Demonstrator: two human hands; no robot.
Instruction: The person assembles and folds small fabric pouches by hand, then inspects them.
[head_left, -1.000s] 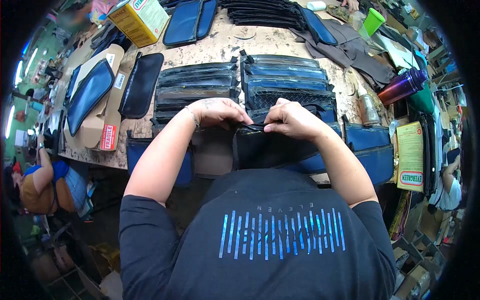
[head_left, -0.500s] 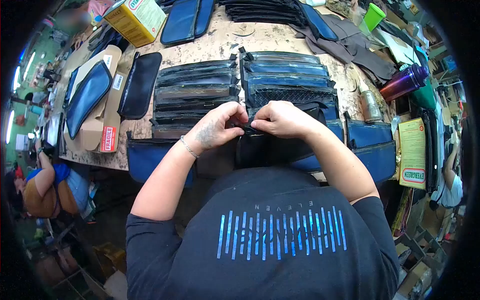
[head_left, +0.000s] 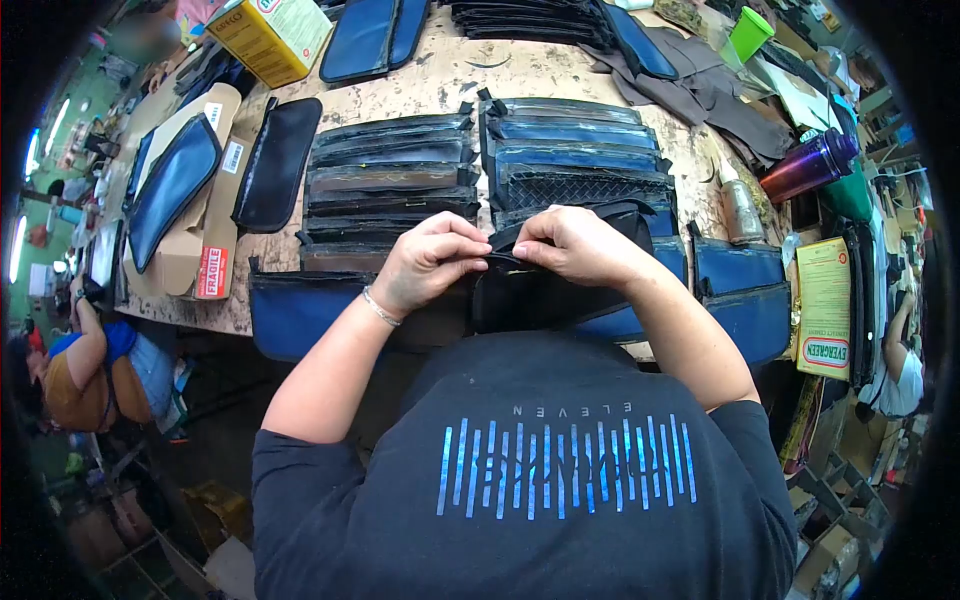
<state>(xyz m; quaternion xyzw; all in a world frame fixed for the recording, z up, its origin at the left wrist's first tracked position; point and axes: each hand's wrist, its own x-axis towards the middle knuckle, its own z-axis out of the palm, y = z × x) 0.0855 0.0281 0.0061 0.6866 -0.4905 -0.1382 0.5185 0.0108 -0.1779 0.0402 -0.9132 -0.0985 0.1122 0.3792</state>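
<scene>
At the front edge of the table, a black flat pouch-like piece (head_left: 535, 303) hangs below my two hands. My left hand (head_left: 432, 262) is closed in a pinch at the left end of its upper edge. A short way to the right, my right hand (head_left: 572, 245) pinches the same edge between thumb and fingers. A black strip (head_left: 625, 212) curves out from behind my right hand. Beyond my hands lie two overlapping rows of similar pieces, a left row (head_left: 385, 180) and a blue and black right row (head_left: 575, 135).
Blue pieces (head_left: 742, 300) lie at the right front. Around the table are a cardboard box (head_left: 222, 190), a yellow can (head_left: 265, 45), a glue bottle (head_left: 740, 210), a purple tumbler (head_left: 808, 165) and an Evergreen can (head_left: 824, 300). Another person (head_left: 90, 385) is at far left.
My left hand has turned slightly and moved a little down, its fingers straighter. My right hand has shifted slightly right, and more of the black edge shows between the hands.
</scene>
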